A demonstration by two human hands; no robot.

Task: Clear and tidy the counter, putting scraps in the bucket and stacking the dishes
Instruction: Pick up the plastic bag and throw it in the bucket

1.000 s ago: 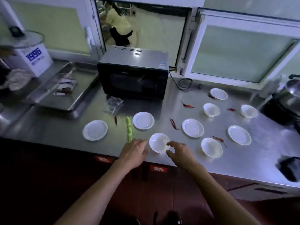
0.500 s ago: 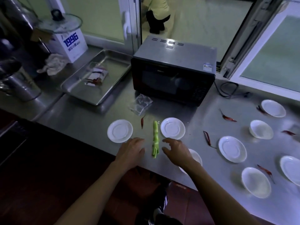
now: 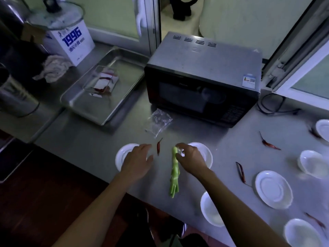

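Two hands over the bench (image 3: 92, 147). Right hand (image 3: 191, 158) grip pinching the far end of the green stalk (image 3: 174, 172), rest of it lying flat toward the near edge. Left hand (image 3: 138, 162) grip loose, fingers relaxed, holding nothing, over a white saucer (image 3: 122, 154). Red chili (image 3: 159, 146) between both grips.

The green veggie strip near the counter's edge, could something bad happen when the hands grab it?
Maybe. The green strip ends close to the counter's front edge, so a nudge from the right hand might drop it. The left hand hovers over a white saucer and could bump it.
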